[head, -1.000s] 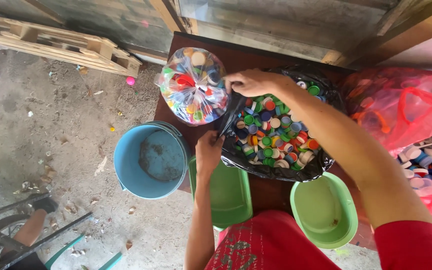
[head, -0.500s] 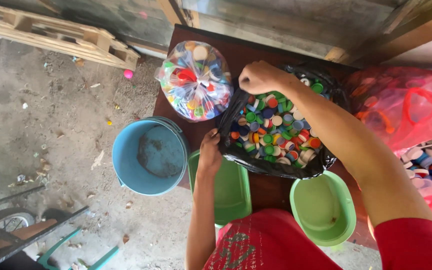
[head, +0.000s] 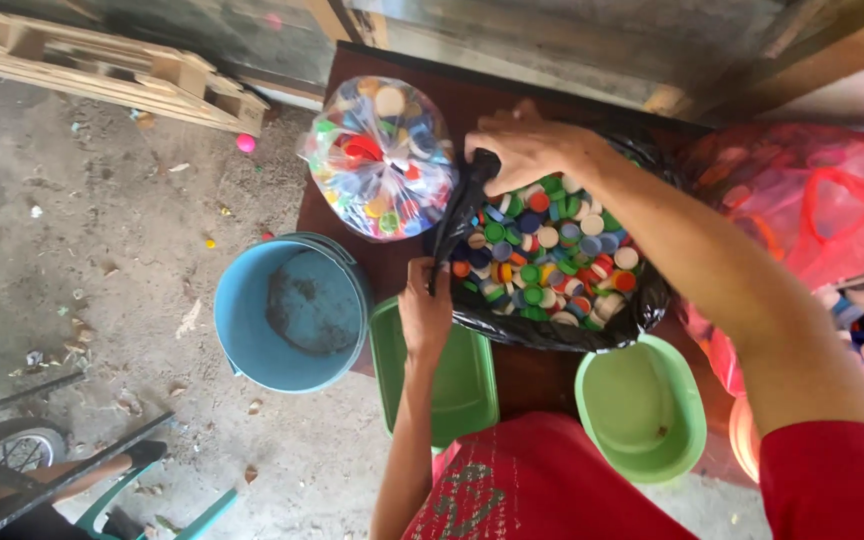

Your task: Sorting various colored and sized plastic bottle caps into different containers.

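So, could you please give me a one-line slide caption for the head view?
Both hands, left and right, grip the edge of a black bag of coloured bottle caps on a brown table.

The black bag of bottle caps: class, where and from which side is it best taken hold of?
Probably the black bag by its loose rim on the left, from above: the plastic stands up there, where the left hand and right hand pinch it. Its belly sags full of caps.

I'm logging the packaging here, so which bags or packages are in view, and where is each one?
Black plastic bag: table centre, open, full of coloured bottle caps, both hands gripping its rim.
Clear knotted plastic bag: to its left, round, mixed caps.
Red translucent plastic bag: at right, holds caps.
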